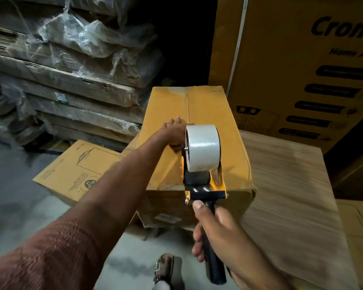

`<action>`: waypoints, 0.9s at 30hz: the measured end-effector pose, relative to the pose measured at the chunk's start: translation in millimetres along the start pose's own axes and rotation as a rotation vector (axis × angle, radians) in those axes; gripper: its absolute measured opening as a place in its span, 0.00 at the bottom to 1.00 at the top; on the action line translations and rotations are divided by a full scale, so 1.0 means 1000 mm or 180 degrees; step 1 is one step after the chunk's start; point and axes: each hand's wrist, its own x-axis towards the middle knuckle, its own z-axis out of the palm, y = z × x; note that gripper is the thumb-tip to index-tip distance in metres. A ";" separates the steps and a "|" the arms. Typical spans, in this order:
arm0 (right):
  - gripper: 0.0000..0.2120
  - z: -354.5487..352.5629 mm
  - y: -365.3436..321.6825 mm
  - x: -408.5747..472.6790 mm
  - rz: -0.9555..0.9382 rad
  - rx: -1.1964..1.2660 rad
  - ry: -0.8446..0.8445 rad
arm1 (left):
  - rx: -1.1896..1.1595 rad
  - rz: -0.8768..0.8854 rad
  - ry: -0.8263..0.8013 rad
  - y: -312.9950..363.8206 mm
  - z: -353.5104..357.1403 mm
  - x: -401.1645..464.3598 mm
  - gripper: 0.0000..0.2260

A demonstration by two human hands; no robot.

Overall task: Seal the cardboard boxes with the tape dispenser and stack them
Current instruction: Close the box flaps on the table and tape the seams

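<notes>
A long yellow-brown cardboard box (210,114) lies in front of me with its top flaps closed along a centre seam. My left hand (174,130) rests flat on the box top beside the seam, partly hidden by the tape roll. My right hand (214,233) grips the black handle of a yellow and black tape dispenser (201,174), which carries a roll of clear tape. The dispenser's front sits at the near top edge of the box.
A second printed box (71,170) lies on the floor to the left. A wrapped box or table surface (291,195) stands at the right. Bundled flat cardboard (71,80) is stacked at the back left, and a large printed carton (302,59) at the back right. My sandalled foot (164,268) is below.
</notes>
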 end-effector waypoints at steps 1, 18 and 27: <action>0.19 -0.001 0.004 -0.003 -0.0031 0.0004 -0.0010 | -0.0116 0.0053 0.0107 0.000 0.007 -0.007 0.33; 0.09 0.024 0.020 -0.010 -0.0155 -0.0236 0.0675 | 0.0294 0.1077 0.0578 -0.065 0.085 -0.097 0.38; 0.09 0.041 0.059 -0.059 -0.0137 -0.0653 0.1274 | 0.0835 0.1046 0.0796 -0.070 0.087 -0.086 0.32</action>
